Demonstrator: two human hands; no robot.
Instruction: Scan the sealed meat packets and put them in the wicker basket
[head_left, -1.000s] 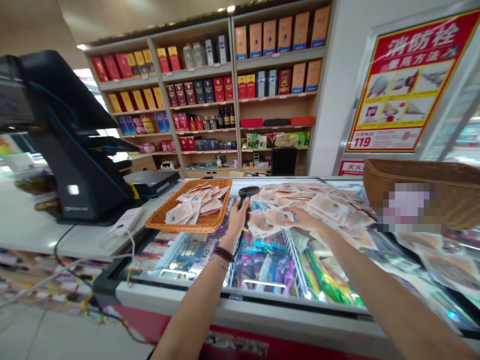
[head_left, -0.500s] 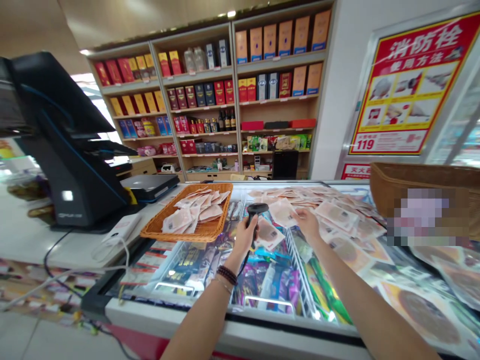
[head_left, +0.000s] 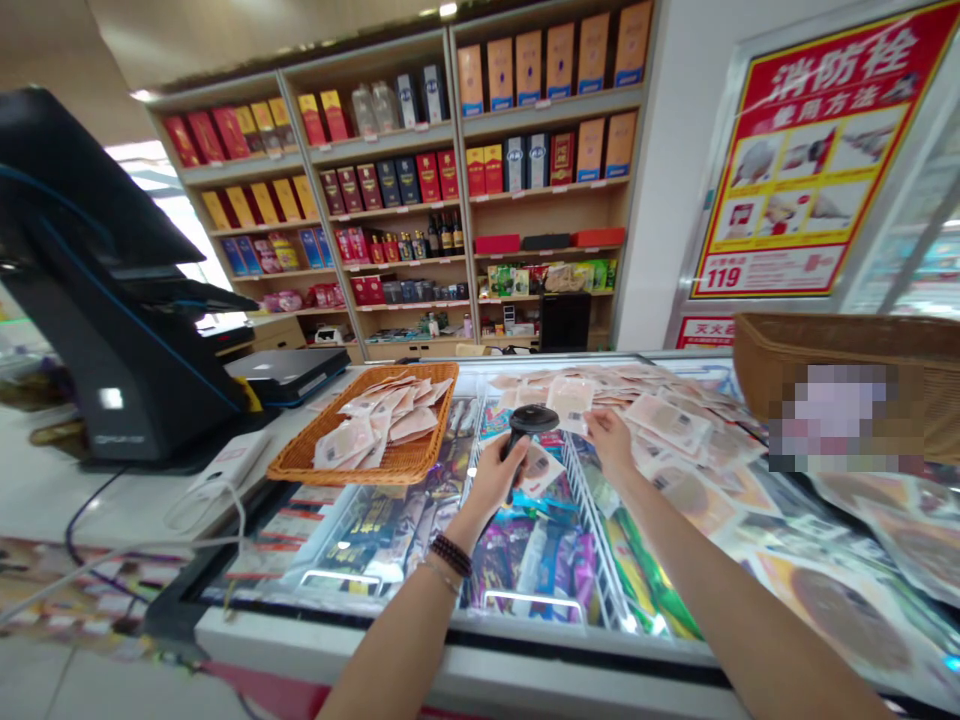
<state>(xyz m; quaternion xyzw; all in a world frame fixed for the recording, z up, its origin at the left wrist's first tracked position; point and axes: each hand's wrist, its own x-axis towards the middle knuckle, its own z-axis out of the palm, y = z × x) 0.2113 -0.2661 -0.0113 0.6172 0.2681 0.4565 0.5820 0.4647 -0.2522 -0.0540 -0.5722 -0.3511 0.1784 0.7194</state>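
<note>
the black scanner [head_left: 534, 419] points head-up near a pale, flat packet [head_left: 571, 399].

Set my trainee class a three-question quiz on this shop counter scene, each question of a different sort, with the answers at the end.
1. Multiple choice: what does the left hand hold?
a) a glass bottle
b) a handheld barcode scanner
c) a power cable
2. True or false: the right hand pinches a flat packet with a barcode on it.
3. Short answer: from the person's viewpoint, on which side of the left hand does the orange wicker basket stand?

Key: 1. b; 2. true; 3. the left side
</note>
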